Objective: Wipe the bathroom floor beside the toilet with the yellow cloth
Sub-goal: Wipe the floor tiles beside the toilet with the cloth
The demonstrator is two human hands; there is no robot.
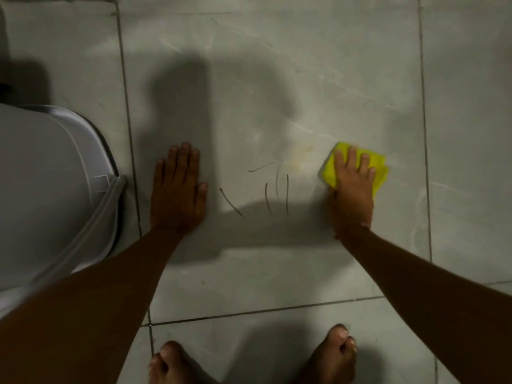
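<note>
— Two hands are down on the tiled floor (277, 79), is that right? Start with the big things.

— Yes. Pale grey tiles fill the view, with dark grout lines. At the left edge sits the white toilet (47, 189). Just right of it the left hand (178, 189) lies flat and released, palm down, bracing. Two bare feet (335, 353) show at the near edge.

— And the cloth?

— The yellow cloth (374, 162) is folded and lies on the same big tile, well right of the toilet. The right hand (352, 184) presses it flat with fingers spread on top, not clenched.

— What needs wiping?

— Between the hands lie several thin dark marks (277, 189), possibly hairs or pen strokes; I cannot tell which. A faint yellowish stain (300, 156) sits just left of the cloth.

— How should the stroke go?

— I would keep the palm pressure even and sweep left through the stain, then across the marks, keeping the fold flat so it does not bunch. Overlap passes, and lean on the left hand for balance.
</note>
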